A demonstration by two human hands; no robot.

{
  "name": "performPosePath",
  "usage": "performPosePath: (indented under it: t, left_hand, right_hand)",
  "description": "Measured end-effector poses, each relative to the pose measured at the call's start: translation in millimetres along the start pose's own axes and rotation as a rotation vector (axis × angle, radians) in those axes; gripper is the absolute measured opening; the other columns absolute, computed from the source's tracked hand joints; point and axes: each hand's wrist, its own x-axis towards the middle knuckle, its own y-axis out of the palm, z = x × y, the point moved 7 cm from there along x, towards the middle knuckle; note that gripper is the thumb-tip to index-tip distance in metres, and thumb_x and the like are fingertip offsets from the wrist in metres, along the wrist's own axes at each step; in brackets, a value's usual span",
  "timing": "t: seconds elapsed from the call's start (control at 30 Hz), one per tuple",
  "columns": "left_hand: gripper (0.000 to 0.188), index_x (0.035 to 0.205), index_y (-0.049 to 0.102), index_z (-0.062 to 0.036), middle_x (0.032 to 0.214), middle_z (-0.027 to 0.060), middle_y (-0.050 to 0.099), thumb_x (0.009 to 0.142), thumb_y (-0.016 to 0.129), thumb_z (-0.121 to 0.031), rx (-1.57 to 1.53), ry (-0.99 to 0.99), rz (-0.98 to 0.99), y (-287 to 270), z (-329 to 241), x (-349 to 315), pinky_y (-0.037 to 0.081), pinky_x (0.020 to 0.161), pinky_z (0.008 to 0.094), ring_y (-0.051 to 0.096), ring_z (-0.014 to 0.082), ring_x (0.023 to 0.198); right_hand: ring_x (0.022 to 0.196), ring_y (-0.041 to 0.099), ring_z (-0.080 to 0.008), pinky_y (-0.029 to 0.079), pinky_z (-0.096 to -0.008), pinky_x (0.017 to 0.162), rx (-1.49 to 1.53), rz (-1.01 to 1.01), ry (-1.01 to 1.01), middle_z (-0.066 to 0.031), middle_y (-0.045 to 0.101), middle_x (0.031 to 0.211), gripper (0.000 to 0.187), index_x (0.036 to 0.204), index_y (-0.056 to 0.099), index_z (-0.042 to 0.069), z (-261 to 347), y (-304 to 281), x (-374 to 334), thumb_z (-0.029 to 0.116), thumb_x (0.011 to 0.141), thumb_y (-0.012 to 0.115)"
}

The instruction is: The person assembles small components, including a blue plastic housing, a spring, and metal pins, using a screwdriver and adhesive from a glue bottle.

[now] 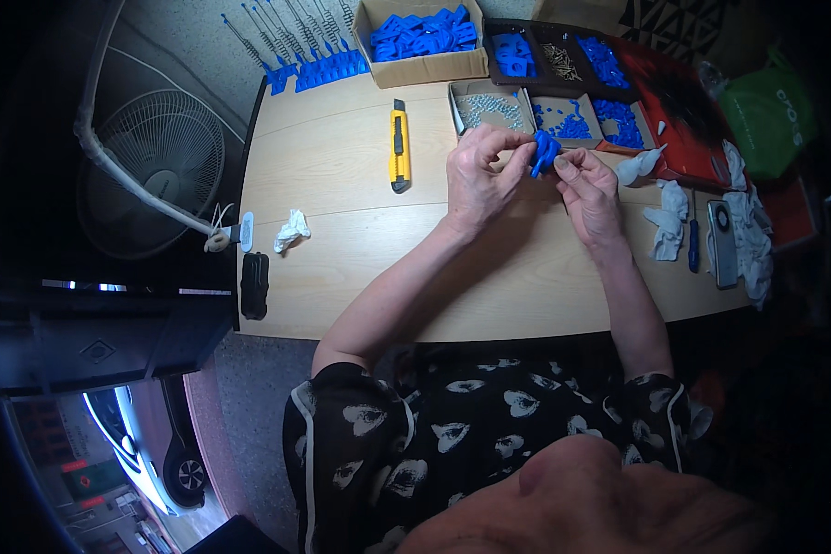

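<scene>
A small blue plastic part (545,152) is held up over the table, in front of the trays of parts. My left hand (486,175) pinches it from the left between thumb and fingers. From the other side, the fingertips of my right hand (589,192) close on its right edge. The part's exact kind cannot be made out. Just behind my hands stand a box of small silvery pieces (491,109) and a box of tiny blue pieces (563,118). A yellow utility knife (399,148) lies on the table left of my left hand.
A cardboard box (425,69) of blue parts stands at the back, beside a row of spring-stemmed blue pieces (319,69). Crumpled white cloths (667,222), a screwdriver (693,235) and a phone (724,245) lie right. Left are a black case (255,286) and a fan (162,171).
</scene>
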Motion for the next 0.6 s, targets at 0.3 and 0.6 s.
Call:
performPosePath:
  t: [0.3,0.6]
  left_hand:
    - [0.015,0.104,0.075,-0.0028,0.103,0.0103,0.07,0.089,0.071,-0.004,-0.302,-0.178,-0.025,7.0,4.0,-18.3,0.054,0.073,0.0261,0.066,0.0145,0.089]
    - [0.02,0.112,0.073,-0.0016,0.111,0.011,0.07,0.093,0.068,-0.006,-0.548,-0.349,0.053,17.5,21.7,-26.8,0.054,0.084,0.0268,0.066,0.0138,0.096]
  right_hand:
    - [0.097,0.064,-0.0161,0.052,-0.0333,0.093,0.03,0.003,-0.015,-0.009,0.066,0.102,0.007,0.1,0.062,0.001,-2.8,-1.4,0.1,0.006,0.096,0.063]
    - [0.096,0.065,-0.0164,0.052,-0.0329,0.093,-0.007,0.047,-0.045,-0.0094,0.067,0.101,0.006,0.101,0.061,0.0,1.8,1.6,1.8,0.005,0.097,0.062]
